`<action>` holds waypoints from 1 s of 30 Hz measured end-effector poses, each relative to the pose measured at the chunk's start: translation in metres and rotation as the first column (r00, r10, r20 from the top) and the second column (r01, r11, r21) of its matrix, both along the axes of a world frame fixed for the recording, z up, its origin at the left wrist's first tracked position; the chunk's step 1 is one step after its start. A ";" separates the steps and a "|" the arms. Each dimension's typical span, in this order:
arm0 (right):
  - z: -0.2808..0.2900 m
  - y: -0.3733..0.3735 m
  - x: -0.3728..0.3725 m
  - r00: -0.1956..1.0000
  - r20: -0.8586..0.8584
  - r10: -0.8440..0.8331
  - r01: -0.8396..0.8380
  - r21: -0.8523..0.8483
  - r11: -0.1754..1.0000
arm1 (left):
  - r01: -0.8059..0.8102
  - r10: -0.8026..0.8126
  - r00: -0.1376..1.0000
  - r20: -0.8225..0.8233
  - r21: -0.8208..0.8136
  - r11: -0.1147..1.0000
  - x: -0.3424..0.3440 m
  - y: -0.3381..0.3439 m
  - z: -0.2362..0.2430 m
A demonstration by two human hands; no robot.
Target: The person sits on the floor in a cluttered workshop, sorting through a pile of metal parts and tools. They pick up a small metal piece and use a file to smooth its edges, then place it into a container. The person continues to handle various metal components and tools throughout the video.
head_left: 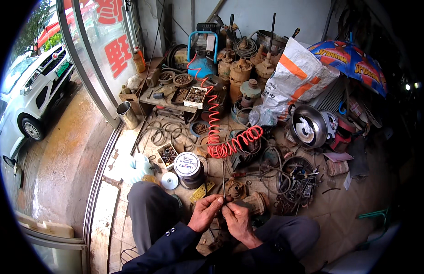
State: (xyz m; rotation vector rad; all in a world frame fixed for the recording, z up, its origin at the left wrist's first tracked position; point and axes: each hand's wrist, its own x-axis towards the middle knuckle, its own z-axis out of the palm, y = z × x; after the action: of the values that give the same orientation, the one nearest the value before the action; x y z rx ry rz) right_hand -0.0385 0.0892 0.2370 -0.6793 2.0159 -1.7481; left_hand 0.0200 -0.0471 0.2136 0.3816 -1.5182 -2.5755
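My left hand [205, 214] and my right hand [239, 222] meet between my knees, fingertips pinched together. Both grip the lower end of a thin grey cable [223, 176], which runs straight up from my fingers; its very end is hidden by them. Just beyond my hands lie a rusty pump casing [235, 188] and another brown cast part [255, 202]. A yellow slotted piece [201, 192] lies to the left of the cable. Behind it stands a round tub with a white lid [187, 164], and beside that lies a white disc [170, 181].
A red coiled air hose [221, 148] hangs from the blue compressor [202, 66]. To the right are a basin of tools [298, 180], a steel bowl [308, 125] and a white sack [299, 77]. Rusty pumps [241, 73] line the back. A glass door [95, 55] stands left.
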 end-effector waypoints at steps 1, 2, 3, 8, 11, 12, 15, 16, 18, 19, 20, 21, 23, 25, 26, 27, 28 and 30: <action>0.001 0.000 0.000 1.000 -0.027 -0.015 0.015 0.007 1.000 | 0.002 -0.002 1.000 -0.014 0.013 1.000 0.000 0.001 0.000; 0.002 0.000 0.000 0.998 -0.053 -0.028 0.029 0.014 0.999 | 0.004 -0.003 1.000 -0.028 0.026 1.000 0.000 0.002 0.000; 0.002 0.001 0.000 0.998 -0.061 -0.031 0.033 0.029 0.999 | 0.015 -0.015 1.000 -0.016 0.027 1.000 0.001 0.002 -0.002; 0.005 0.003 0.000 0.992 -0.119 -0.040 0.051 0.091 0.995 | 0.040 -0.040 0.999 0.012 0.023 0.999 0.002 0.002 -0.007; 0.004 0.003 0.000 0.992 -0.116 -0.042 0.057 0.127 0.990 | 0.044 -0.045 0.999 0.022 0.049 0.998 0.002 0.002 -0.008; 0.005 0.003 0.000 0.990 -0.130 -0.048 0.064 0.122 0.991 | 0.041 -0.042 0.999 0.015 0.067 0.997 0.002 0.002 -0.008; 0.007 0.001 0.001 0.987 -0.150 -0.062 0.078 0.099 0.992 | 0.034 -0.035 0.999 0.004 0.105 0.994 0.003 0.003 -0.009; 0.007 0.000 0.001 0.987 -0.145 -0.067 0.081 0.090 0.993 | 0.036 -0.036 0.999 0.001 0.110 0.993 0.002 0.003 -0.010; 0.007 0.000 0.001 0.988 -0.137 -0.071 0.084 0.086 0.993 | 0.040 -0.040 0.999 0.000 0.118 0.992 0.002 0.003 -0.012; 0.007 0.000 0.001 0.989 -0.134 -0.070 0.082 0.090 0.993 | 0.042 -0.043 0.999 0.003 0.119 0.992 0.002 0.003 -0.011; 0.007 0.000 0.001 0.989 -0.130 -0.069 0.081 0.094 0.992 | 0.044 -0.045 0.999 0.006 0.120 0.992 0.002 0.002 -0.011; 0.007 0.000 0.001 0.990 -0.125 -0.071 0.083 0.089 0.993 | 0.046 -0.046 0.999 -0.002 0.111 0.993 0.002 0.002 -0.012; 0.006 -0.001 0.001 0.990 -0.118 -0.076 0.086 0.082 0.993 | 0.048 -0.047 0.999 -0.019 0.095 0.994 0.001 0.002 -0.014; 0.005 -0.001 0.001 0.989 -0.125 -0.082 0.094 0.091 0.991 | 0.052 -0.050 0.998 -0.024 0.091 0.994 0.001 0.002 -0.015; 0.005 -0.001 0.001 0.988 -0.128 -0.086 0.099 0.096 0.990 | 0.055 -0.053 0.998 -0.026 0.090 0.994 0.000 0.002 -0.015; 0.004 -0.001 0.001 0.987 -0.139 -0.086 0.101 0.104 0.989 | 0.053 -0.052 0.998 -0.022 0.097 0.994 0.000 0.002 -0.016; 0.004 -0.001 0.001 0.985 -0.149 -0.085 0.102 0.110 0.989 | 0.051 -0.050 0.999 -0.018 0.104 0.993 0.000 0.002 -0.016; 0.003 -0.001 0.000 0.984 -0.158 -0.085 0.103 0.113 0.988 | 0.049 -0.048 0.999 -0.008 0.112 0.993 0.000 0.001 -0.015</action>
State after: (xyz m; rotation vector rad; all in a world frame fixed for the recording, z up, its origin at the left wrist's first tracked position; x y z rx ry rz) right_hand -0.0381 0.0881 0.2405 -0.7092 2.2711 -1.6538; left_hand 0.0201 -0.0457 0.1984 0.3541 -1.4019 -2.7051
